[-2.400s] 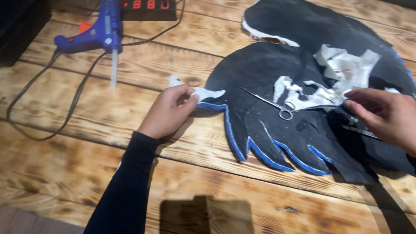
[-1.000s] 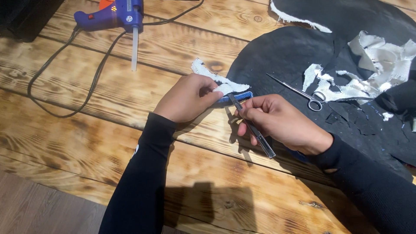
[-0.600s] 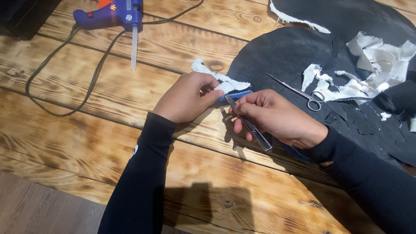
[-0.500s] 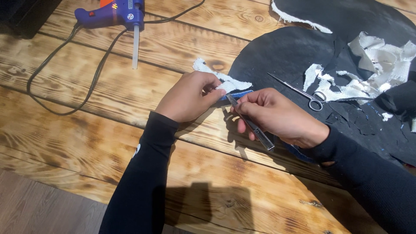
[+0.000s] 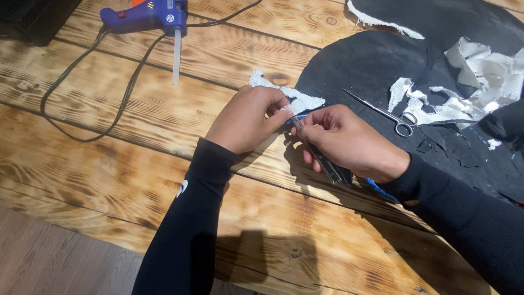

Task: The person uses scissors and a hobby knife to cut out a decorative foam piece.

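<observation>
My left hand (image 5: pixel 248 119) pinches a ragged white fabric scrap (image 5: pixel 288 96) at the edge of a large black sheet with a blue border (image 5: pixel 365 65). Close beside it, my right hand (image 5: pixel 346 141) grips a slim dark utility knife (image 5: pixel 323 158), its tip up against the scrap between my fingers. Both hands rest low over the wooden table (image 5: pixel 164 164). Black sleeves cover both of my forearms.
A blue hot glue gun (image 5: pixel 150 15) with a glue stick lies at the back left, its black cord (image 5: pixel 117 93) looping across the planks. Small metal scissors (image 5: pixel 382 113) and a heap of white fabric offcuts (image 5: pixel 480 76) lie on the black sheet.
My right hand came from the far right of the black sheet with the knife and joined my left hand at the white scrap. In the last second both hands have barely shifted.
</observation>
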